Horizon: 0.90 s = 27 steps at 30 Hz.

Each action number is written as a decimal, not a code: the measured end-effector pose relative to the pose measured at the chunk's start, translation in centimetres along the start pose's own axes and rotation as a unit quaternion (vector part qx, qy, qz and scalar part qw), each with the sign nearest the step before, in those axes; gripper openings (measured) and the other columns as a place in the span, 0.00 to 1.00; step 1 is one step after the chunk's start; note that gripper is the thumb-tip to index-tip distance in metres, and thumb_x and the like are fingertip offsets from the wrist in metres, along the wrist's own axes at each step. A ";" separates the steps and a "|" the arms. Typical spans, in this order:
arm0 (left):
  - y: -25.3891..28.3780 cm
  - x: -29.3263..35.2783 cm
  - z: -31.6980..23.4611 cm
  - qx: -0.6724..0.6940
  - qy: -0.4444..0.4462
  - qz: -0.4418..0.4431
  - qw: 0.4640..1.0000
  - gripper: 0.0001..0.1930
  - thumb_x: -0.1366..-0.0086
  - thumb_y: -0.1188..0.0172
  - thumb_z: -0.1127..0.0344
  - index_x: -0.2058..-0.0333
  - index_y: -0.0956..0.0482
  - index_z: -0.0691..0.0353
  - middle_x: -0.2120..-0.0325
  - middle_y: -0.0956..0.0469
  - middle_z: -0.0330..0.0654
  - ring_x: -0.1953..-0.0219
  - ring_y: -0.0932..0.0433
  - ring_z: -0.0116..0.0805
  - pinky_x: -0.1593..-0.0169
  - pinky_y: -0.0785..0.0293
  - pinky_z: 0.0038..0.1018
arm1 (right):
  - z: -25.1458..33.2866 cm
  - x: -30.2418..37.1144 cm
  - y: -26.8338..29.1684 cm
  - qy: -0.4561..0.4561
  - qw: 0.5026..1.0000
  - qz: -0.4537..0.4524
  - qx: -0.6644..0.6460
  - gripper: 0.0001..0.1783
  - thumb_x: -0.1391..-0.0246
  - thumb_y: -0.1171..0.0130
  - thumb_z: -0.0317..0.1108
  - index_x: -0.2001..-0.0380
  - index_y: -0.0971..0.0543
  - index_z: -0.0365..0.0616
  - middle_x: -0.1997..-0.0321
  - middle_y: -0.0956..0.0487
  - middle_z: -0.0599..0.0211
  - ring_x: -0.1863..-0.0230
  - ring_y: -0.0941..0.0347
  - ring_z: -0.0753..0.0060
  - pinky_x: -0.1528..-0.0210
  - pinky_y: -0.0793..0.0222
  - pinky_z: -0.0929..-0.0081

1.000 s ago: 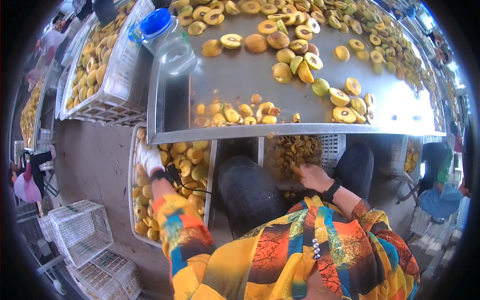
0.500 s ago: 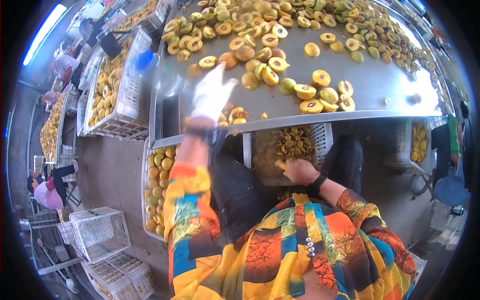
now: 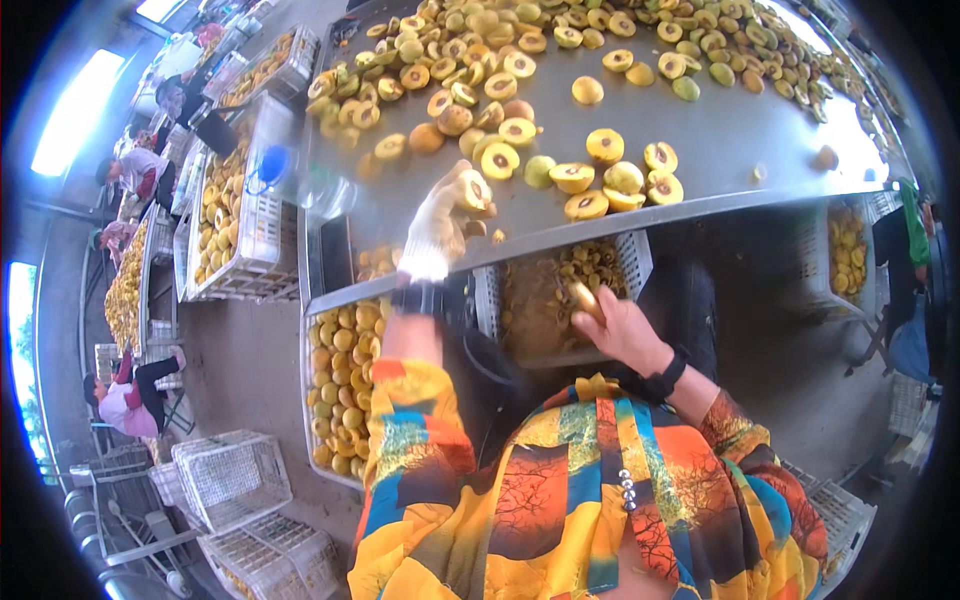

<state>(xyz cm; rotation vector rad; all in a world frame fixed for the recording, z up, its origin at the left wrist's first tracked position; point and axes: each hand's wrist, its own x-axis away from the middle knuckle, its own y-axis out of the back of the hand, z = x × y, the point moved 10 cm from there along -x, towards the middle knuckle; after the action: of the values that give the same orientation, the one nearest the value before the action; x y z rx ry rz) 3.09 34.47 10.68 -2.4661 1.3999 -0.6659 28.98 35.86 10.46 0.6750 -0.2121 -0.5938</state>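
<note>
My left hand [image 3: 438, 218], in a white glove, is closed on a yellow peach half [image 3: 474, 190] over the near edge of the metal table [image 3: 470, 250]. The dark stone side of that half faces up. Just beyond it lie other cut peach halves [image 3: 500, 160], yellow with brown centres. Bare, my right hand [image 3: 628, 328] is closed round a short tan handle-like piece [image 3: 585, 298] above a white crate [image 3: 634, 262] of peach scraps. Whatever else that piece consists of is hidden or blurred.
Many more halves [image 3: 720, 50] cover the far side of the table. A clear bottle with a blue cap [image 3: 274, 165] stands at its left corner. Peach-filled crates [image 3: 340, 390] stand at lower left, left [image 3: 262, 240] and right [image 3: 845, 260]. Other people [image 3: 130, 400] sit at far left.
My left hand has moved slightly right and nearer, and now grips a peach half; before, its fingers were spread. My right hand has lifted a little with the tan piece. The view has shifted.
</note>
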 end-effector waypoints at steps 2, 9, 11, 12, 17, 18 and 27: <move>-1.0 4.0 0.7 0.150 -0.012 0.009 0.989 0.25 0.37 0.48 0.49 0.48 0.35 0.59 0.60 0.25 0.53 0.69 0.21 0.44 0.82 0.29 0.21 | 2.6 -1.5 0.2 0.018 0.998 -0.028 -0.060 0.18 0.44 0.48 0.44 0.71 0.36 0.39 0.83 0.29 0.44 0.78 0.30 0.39 0.78 0.37 0.53; -1.2 11.1 4.3 0.082 -0.031 -0.168 0.982 0.33 0.38 0.58 0.34 0.50 0.31 0.58 0.71 0.22 0.40 0.77 0.25 0.25 0.83 0.40 0.13 | 6.8 -3.3 -3.1 0.057 0.997 0.018 -0.041 0.18 0.40 0.54 0.45 0.71 0.36 0.39 0.84 0.29 0.46 0.78 0.30 0.41 0.76 0.37 0.53; -1.5 11.6 5.0 0.079 -0.040 -0.167 0.982 0.34 0.38 0.58 0.34 0.50 0.30 0.59 0.71 0.22 0.41 0.75 0.25 0.25 0.82 0.38 0.14 | 6.9 -2.8 -3.5 0.050 0.998 0.026 -0.035 0.18 0.39 0.55 0.45 0.70 0.37 0.39 0.83 0.30 0.47 0.77 0.31 0.40 0.76 0.38 0.54; -1.6 11.6 4.9 0.075 -0.047 -0.166 0.982 0.34 0.38 0.57 0.34 0.50 0.30 0.60 0.71 0.23 0.41 0.75 0.25 0.25 0.81 0.38 0.15 | 7.0 -2.7 -3.3 0.056 0.997 0.018 -0.043 0.19 0.38 0.57 0.46 0.70 0.37 0.39 0.83 0.30 0.46 0.77 0.31 0.40 0.76 0.37 0.54; -2.9 11.7 4.1 -0.004 -0.119 -0.115 0.986 0.35 0.37 0.57 0.36 0.50 0.31 0.66 0.71 0.23 0.43 0.73 0.24 0.28 0.74 0.31 0.18 | 6.8 -2.1 -3.2 0.025 0.999 0.025 -0.016 0.20 0.39 0.57 0.46 0.70 0.36 0.37 0.83 0.27 0.46 0.77 0.28 0.42 0.74 0.34 0.53; -2.8 11.7 4.1 -0.015 -0.129 -0.123 0.984 0.35 0.37 0.57 0.37 0.51 0.30 0.67 0.71 0.23 0.44 0.73 0.24 0.29 0.73 0.30 0.19 | 6.9 -1.9 -3.3 0.022 0.999 0.027 -0.010 0.20 0.39 0.57 0.46 0.70 0.35 0.37 0.82 0.27 0.46 0.77 0.28 0.42 0.74 0.33 0.53; -2.1 12.2 5.3 0.015 -0.010 -0.085 0.996 0.32 0.35 0.56 0.42 0.63 0.25 0.74 0.71 0.22 0.50 0.77 0.24 0.34 0.72 0.27 0.25 | 8.2 -0.7 -5.2 0.017 0.991 0.131 -0.034 0.24 0.39 0.59 0.46 0.71 0.29 0.30 0.77 0.25 0.38 0.71 0.27 0.37 0.67 0.32 0.51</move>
<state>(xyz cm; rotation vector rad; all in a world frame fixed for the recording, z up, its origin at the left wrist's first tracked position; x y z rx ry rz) 12.72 24.97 10.24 -2.5801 1.1736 -0.6886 23.01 28.73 13.43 0.5793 -0.2436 -0.3359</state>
